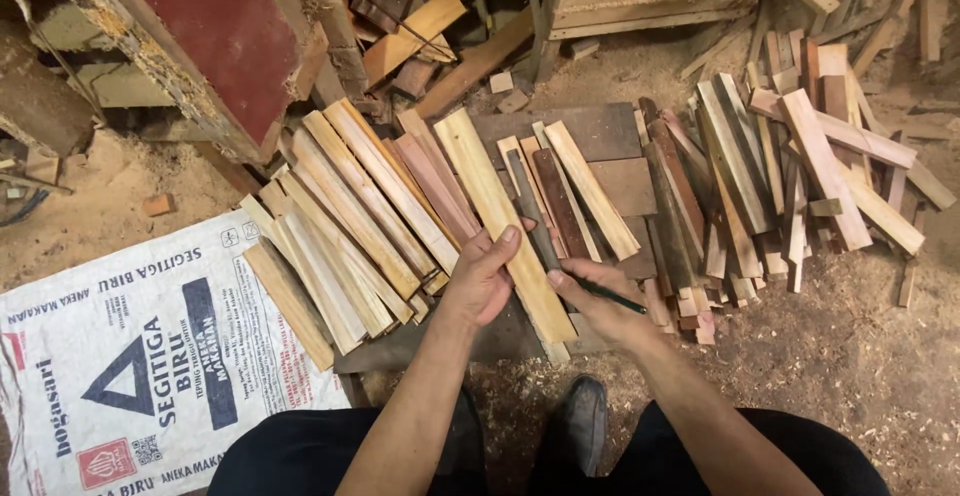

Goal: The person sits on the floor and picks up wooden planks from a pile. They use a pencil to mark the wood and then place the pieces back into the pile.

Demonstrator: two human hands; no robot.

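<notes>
Sawdust-covered workshop floor, scrap timber all round you. Your left hand (483, 278) is curled round the near end of one long pale wood strip (500, 218), thumb lying along its face, fingers wrapped underneath. The strip runs away from you at a slant, its far end up among the stacked slats. Your right hand (598, 306) sits just right of the strip's near end, fingers pinched shut on one dark green pencil (610, 297), tip pointing right and away from the strip.

Counts: one strip in hand, one pencil. Left of the strip a fanned row of pale slats (345, 226), about ten, all slanted the same way. Right of it a few short strips, one pale (590, 191) and one dark brown (560, 204), lying on a dark flat board (610, 131). Further right a loose heap of mixed offcuts (790, 176), too many and too overlapped to count.

Bottom left: one white woven sack (140, 356) lying flat, blue triangle and blue lettering, small red square emblem near its lower edge. Top left: red-faced panel (215, 31) with a ragged chipboard edge. Your two dark shoes (575, 421) show below the hands
</notes>
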